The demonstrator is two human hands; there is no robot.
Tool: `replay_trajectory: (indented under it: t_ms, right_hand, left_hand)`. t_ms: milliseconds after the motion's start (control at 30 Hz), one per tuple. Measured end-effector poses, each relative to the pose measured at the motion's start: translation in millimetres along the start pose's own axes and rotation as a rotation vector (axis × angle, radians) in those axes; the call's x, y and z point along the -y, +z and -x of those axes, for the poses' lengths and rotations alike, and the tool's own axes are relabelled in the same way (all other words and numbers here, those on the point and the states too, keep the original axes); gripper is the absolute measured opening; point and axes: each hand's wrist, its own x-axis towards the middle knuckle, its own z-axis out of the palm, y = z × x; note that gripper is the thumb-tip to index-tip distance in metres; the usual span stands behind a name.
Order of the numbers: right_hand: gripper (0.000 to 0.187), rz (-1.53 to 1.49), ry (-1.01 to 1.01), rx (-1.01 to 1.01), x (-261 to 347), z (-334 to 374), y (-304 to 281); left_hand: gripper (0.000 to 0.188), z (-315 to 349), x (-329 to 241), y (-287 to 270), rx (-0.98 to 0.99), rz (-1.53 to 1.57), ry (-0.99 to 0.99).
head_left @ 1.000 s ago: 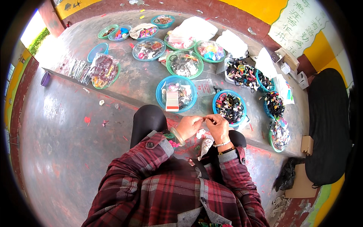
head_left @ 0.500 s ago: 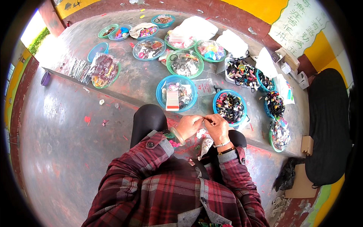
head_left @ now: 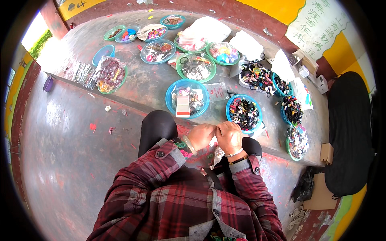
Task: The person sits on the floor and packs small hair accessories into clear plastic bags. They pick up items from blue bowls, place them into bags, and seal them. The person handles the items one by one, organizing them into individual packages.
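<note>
We look down at a seated person's two bare hands, near dark-clad knees [head_left: 159, 130]. The left hand [head_left: 201, 136] and right hand [head_left: 230, 137] meet, fingers bent. Their tips are hidden, so we cannot tell how far each grip is open or whether it has hold of anything. Just beyond the right hand is a blue bowl of dark bands [head_left: 260, 116]; beyond the left, a blue bowl of packets [head_left: 168, 100] with a white-and-red box [head_left: 183, 106] on top.

Both stand on a raised grey floor [head_left: 144, 84], scuffed and stained, among many other bowls, mostly green and blue. Its edge slants across our view; the lower floor [head_left: 72, 148] shows glossy patches and red scraps. The walls are yellow [head_left: 277, 9] above a dark red band [head_left: 266, 22], with a white panel [head_left: 315, 24] of writing at upper right. At upper left we see daylight and greenery [head_left: 40, 43]. Along the right lie a long black shape [head_left: 349, 132], a black bag [head_left: 304, 184] and cardboard [head_left: 319, 195].
</note>
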Motion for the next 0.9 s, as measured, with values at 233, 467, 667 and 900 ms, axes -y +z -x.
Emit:
replay_trajectory:
  t_ms: [233,467,667,900]
  right_hand:
    - [0.003,-0.155,0.16,-0.054,-9,1,5]
    - [0.008,-0.664,0.611,0.053,-19,-1,3]
    - [0.007,-1.024,0.753,-0.043,-31,-2,-2]
    - [0.005,-1.12,0.779,-0.28,-43,2,-22]
  left_hand:
    - [0.016,-4,-6,-7,0.071,0.142,-0.178]
    - [0.019,-6,1,-10,0.073,0.532,-0.345]
    - [0.023,-10,3,-14,0.089,1.183,-0.526]
    - [0.021,-11,9,-15,-0.007,1.285,-0.63]
